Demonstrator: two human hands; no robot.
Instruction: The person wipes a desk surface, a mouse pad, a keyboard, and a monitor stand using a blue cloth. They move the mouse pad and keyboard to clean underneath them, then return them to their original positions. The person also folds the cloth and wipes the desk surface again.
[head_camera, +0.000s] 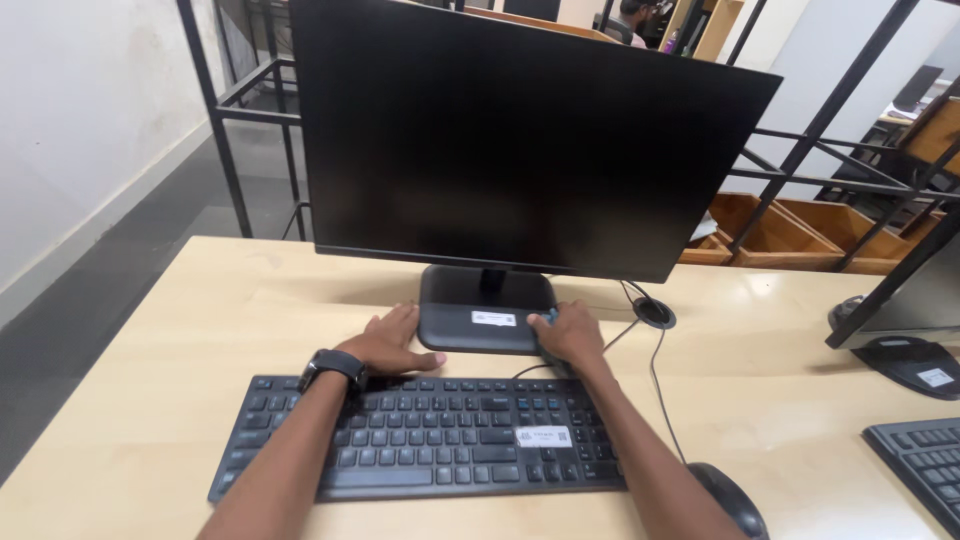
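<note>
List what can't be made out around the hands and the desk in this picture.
- Head view: what the right hand pinches; only a blue tip shows, its fingers cover the rest.
- Mouse: partly behind the right forearm and cut by the bottom edge.
- Second keyboard: cut off by the right edge.
- Left hand: palm down beside the monitor base; anything under it is hidden.
- Monitor screen: dark, shows nothing.

Left hand (385, 343), right hand (568, 335) flank monitor base (484, 310).

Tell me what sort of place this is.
Probably a shared office or computer lab: a dark monitor and black keyboard sit on a pale wooden desk, with a second keyboard at the right edge.
</note>
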